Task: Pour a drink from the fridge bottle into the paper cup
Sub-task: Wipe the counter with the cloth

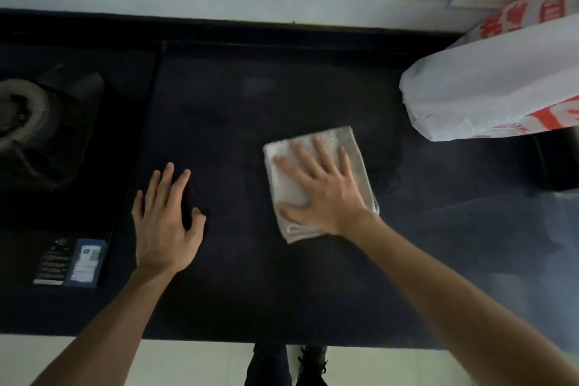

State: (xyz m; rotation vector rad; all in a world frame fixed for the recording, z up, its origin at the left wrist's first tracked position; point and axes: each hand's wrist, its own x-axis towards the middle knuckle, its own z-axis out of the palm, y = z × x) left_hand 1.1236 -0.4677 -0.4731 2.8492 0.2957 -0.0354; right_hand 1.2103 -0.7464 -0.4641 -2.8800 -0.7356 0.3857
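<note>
white folded cloth (286, 186), flat, under right hand (326, 197)

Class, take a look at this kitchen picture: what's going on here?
A person presses the right hand flat on a folded white cloth on the dark countertop, perhaps wiping. The left hand lies open on the counter. A gas burner sits at left, a white plastic bag with red print at right. No bottle or paper cup is in view.

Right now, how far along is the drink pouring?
Done: nothing I can confirm; no bottle or paper cup is in view. In hand: the right hand presses flat on a folded white cloth on the dark counter, the left hand open beside it. Left: cannot tell.
</note>
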